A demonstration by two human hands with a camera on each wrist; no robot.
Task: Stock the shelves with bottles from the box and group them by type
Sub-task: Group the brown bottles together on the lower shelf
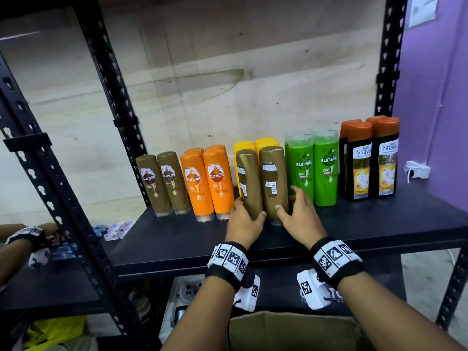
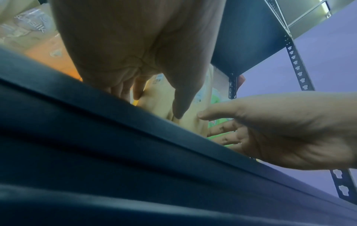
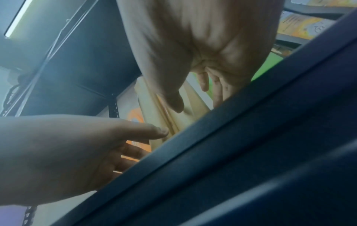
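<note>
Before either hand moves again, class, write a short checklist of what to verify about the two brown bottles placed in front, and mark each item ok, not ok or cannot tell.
1. Left hand grips the left brown bottle: ok.
2. Right hand grips the right brown bottle: cannot tell; thumb touches, fingers spread.
3. Both face label-forward: not ok, backs show.
4. Grouped by type: not ok; they hide the yellow bottles, away from the brown pair.
5. Standing on the shelf: cannot tell, left one leans.

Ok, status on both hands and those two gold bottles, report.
Left hand grips left gold plastic bottle, tilted. Right hand open at right gold bottle. Both stand before yellow bottles, labels backward. Nothing blocking.
</note>
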